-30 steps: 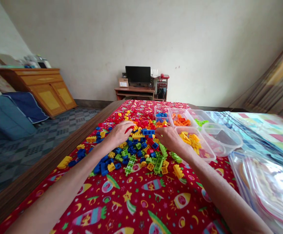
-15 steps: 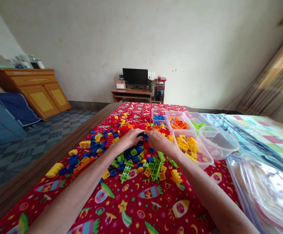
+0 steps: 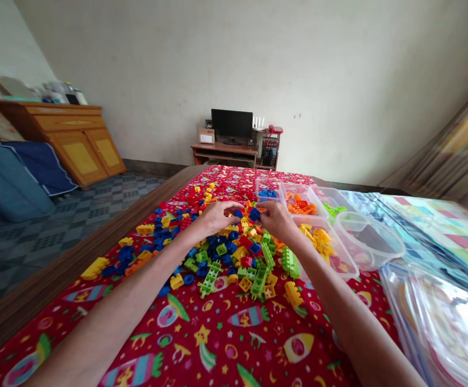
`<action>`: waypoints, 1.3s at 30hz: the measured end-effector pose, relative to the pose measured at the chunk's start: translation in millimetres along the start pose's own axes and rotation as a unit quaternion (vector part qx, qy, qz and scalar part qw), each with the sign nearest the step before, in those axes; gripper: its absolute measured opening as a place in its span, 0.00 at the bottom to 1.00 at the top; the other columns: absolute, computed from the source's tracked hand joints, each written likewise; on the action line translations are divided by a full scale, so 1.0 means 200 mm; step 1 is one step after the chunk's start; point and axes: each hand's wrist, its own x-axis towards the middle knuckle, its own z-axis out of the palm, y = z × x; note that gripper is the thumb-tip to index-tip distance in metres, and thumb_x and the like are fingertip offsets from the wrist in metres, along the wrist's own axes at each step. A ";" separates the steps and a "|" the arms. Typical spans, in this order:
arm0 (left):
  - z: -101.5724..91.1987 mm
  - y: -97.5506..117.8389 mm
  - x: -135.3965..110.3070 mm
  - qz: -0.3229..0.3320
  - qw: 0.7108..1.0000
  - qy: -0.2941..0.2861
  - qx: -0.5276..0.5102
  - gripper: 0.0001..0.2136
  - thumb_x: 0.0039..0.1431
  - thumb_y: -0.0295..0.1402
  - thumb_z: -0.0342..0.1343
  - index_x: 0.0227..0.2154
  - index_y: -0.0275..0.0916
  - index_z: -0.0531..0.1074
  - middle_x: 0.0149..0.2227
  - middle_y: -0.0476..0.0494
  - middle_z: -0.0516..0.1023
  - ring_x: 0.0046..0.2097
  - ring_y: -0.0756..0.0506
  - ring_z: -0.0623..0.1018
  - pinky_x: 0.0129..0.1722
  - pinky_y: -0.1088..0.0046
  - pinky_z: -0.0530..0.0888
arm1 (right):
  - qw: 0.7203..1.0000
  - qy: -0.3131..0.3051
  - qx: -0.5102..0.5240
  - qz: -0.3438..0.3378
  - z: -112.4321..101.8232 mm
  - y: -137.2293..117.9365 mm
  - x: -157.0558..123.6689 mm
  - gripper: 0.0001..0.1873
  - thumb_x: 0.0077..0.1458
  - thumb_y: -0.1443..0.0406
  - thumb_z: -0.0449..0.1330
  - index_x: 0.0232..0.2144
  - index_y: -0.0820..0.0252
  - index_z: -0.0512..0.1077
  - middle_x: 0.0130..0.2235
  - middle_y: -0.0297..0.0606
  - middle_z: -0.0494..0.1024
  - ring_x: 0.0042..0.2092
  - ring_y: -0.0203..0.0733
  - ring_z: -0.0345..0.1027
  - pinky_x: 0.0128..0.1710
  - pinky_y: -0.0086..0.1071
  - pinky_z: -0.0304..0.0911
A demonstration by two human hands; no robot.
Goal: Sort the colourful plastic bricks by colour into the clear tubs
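Note:
Over the far part of a loose heap of toy building blocks (image 3: 221,250), my two hands are a short way apart. My right hand (image 3: 276,217) pinches a dark blue building block (image 3: 254,215) between thumb and fingers. The fingers of my left hand (image 3: 217,217) curve around another small blue building block (image 3: 237,213) at their tips. Below the hands lie green, yellow, blue and red blocks, among them a long green piece (image 3: 211,279) with wheel pegs. My forearms hide some of the heap on both sides.
Clear plastic bins stand to the right, with blue blocks (image 3: 268,193), orange blocks (image 3: 300,205), green blocks (image 3: 333,210) and yellow blocks (image 3: 320,242). A round clear tub (image 3: 368,242) is beside them. Zip bags (image 3: 439,317) lie near right on the red patterned cloth (image 3: 234,344).
My hands have moved apart from being close together, and blue blocks now show at their fingertips. The right hand has shifted right. The head view has turned slightly left.

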 end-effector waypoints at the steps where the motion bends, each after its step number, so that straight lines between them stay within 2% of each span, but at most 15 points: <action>1: 0.00 0.01 0.00 0.000 0.999 -0.005 -0.038 0.17 0.49 0.34 0.60 0.43 0.36 0.75 0.40 0.43 0.80 0.41 0.44 0.78 0.44 0.67 0.74 | 1.000 0.001 0.018 0.004 -0.01 0.00 0.00 0.23 0.51 0.75 0.50 0.48 0.65 0.73 0.37 0.44 0.81 0.36 0.41 0.74 0.37 0.29 0.63; 4: 0.01 0.04 0.00 -0.007 0.988 -0.033 -0.152 0.19 0.48 0.36 0.62 0.45 0.35 0.74 0.38 0.42 0.80 0.41 0.44 0.78 0.44 0.65 0.75 | 0.999 -0.008 0.042 0.008 -0.01 -0.01 0.00 0.25 0.50 0.76 0.50 0.50 0.67 0.72 0.37 0.44 0.81 0.35 0.40 0.73 0.37 0.28 0.64; 6: 0.02 0.05 0.00 -0.016 0.981 -0.052 -0.186 0.20 0.47 0.36 0.63 0.44 0.35 0.74 0.37 0.43 0.81 0.40 0.45 0.79 0.44 0.64 0.75 | 0.999 -0.018 0.028 0.002 0.00 0.00 0.00 0.24 0.49 0.75 0.51 0.49 0.65 0.73 0.36 0.43 0.81 0.36 0.41 0.74 0.38 0.29 0.64; 11: 0.03 0.02 -0.01 -0.012 0.989 -0.040 -0.140 0.15 0.46 0.31 0.62 0.40 0.36 0.76 0.37 0.44 0.81 0.39 0.44 0.80 0.41 0.66 0.76 | 0.999 -0.001 -0.015 -0.029 0.02 0.02 -0.02 0.25 0.44 0.74 0.55 0.45 0.59 0.76 0.40 0.41 0.81 0.44 0.45 0.73 0.43 0.30 0.63; 16: 0.03 0.00 -0.01 -0.006 0.995 -0.024 -0.093 0.15 0.47 0.32 0.62 0.40 0.36 0.76 0.35 0.44 0.81 0.36 0.45 0.80 0.38 0.70 0.77 | 1.000 0.011 -0.005 -0.021 0.01 0.02 -0.01 0.19 0.46 0.74 0.52 0.37 0.61 0.79 0.37 0.43 0.81 0.42 0.45 0.74 0.42 0.30 0.63; 20: 0.04 0.03 -0.01 0.013 0.994 0.002 -0.110 0.16 0.49 0.35 0.61 0.42 0.35 0.75 0.34 0.43 0.81 0.36 0.45 0.79 0.37 0.69 0.77 | 0.994 0.012 0.107 -0.003 0.01 0.00 0.00 0.14 0.55 0.69 0.50 0.33 0.63 0.77 0.29 0.40 0.79 0.30 0.39 0.73 0.32 0.28 0.65; 23: 0.06 0.07 -0.02 0.026 0.991 0.040 -0.127 0.18 0.50 0.38 0.61 0.43 0.35 0.75 0.34 0.43 0.80 0.36 0.45 0.79 0.37 0.68 0.77 | 0.964 -0.052 0.257 0.032 0.02 -0.03 -0.01 0.16 0.60 0.66 0.47 0.32 0.65 0.74 0.25 0.37 0.76 0.24 0.34 0.70 0.25 0.25 0.64; 26: 0.09 0.11 -0.04 0.032 0.990 0.056 -0.125 0.21 0.50 0.39 0.61 0.47 0.35 0.72 0.34 0.43 0.80 0.34 0.46 0.79 0.36 0.69 0.77 | 0.930 -0.102 0.348 0.054 0.03 -0.06 -0.03 0.10 0.58 0.64 0.52 0.34 0.65 0.72 0.23 0.34 0.74 0.24 0.32 0.69 0.21 0.22 0.62; 29: 0.11 0.13 -0.05 0.041 0.988 0.052 -0.141 0.25 0.51 0.40 0.61 0.51 0.36 0.68 0.33 0.44 0.80 0.33 0.46 0.80 0.35 0.69 0.77 | 0.938 -0.077 0.333 0.065 0.02 -0.06 -0.03 0.05 0.52 0.66 0.59 0.32 0.64 0.71 0.20 0.30 0.72 0.21 0.31 0.66 0.19 0.21 0.59; 31: 0.11 0.13 -0.05 0.039 0.988 0.043 -0.142 0.26 0.51 0.41 0.61 0.52 0.36 0.67 0.33 0.44 0.80 0.33 0.46 0.80 0.36 0.69 0.77 | 0.951 -0.039 0.298 0.077 0.02 -0.04 -0.02 0.03 0.49 0.69 0.59 0.30 0.64 0.70 0.19 0.29 0.71 0.20 0.31 0.64 0.19 0.22 0.58; 34: 0.09 0.14 -0.06 0.042 0.996 0.013 -0.080 0.20 0.53 0.42 0.60 0.45 0.36 0.72 0.35 0.43 0.80 0.36 0.45 0.79 0.39 0.68 0.76 | 0.957 0.003 0.278 0.084 0.00 0.00 0.00 0.02 0.48 0.70 0.57 0.28 0.63 0.69 0.19 0.29 0.70 0.20 0.31 0.63 0.20 0.23 0.59; 36: 0.09 0.16 -0.07 0.052 0.998 -0.034 -0.014 0.15 0.54 0.42 0.58 0.40 0.38 0.75 0.38 0.43 0.80 0.39 0.44 0.79 0.42 0.68 0.74 | 0.951 0.015 0.297 0.085 -0.01 0.03 0.02 0.04 0.49 0.69 0.55 0.30 0.63 0.69 0.21 0.30 0.71 0.21 0.32 0.65 0.21 0.24 0.61; 39: 0.12 0.20 -0.12 0.069 0.988 -0.121 0.068 0.15 0.53 0.42 0.59 0.41 0.41 0.75 0.43 0.44 0.79 0.44 0.43 0.77 0.47 0.68 0.72 | 0.940 0.015 0.327 0.096 -0.02 0.04 0.02 0.06 0.49 0.69 0.55 0.33 0.62 0.68 0.23 0.31 0.72 0.23 0.34 0.68 0.22 0.24 0.64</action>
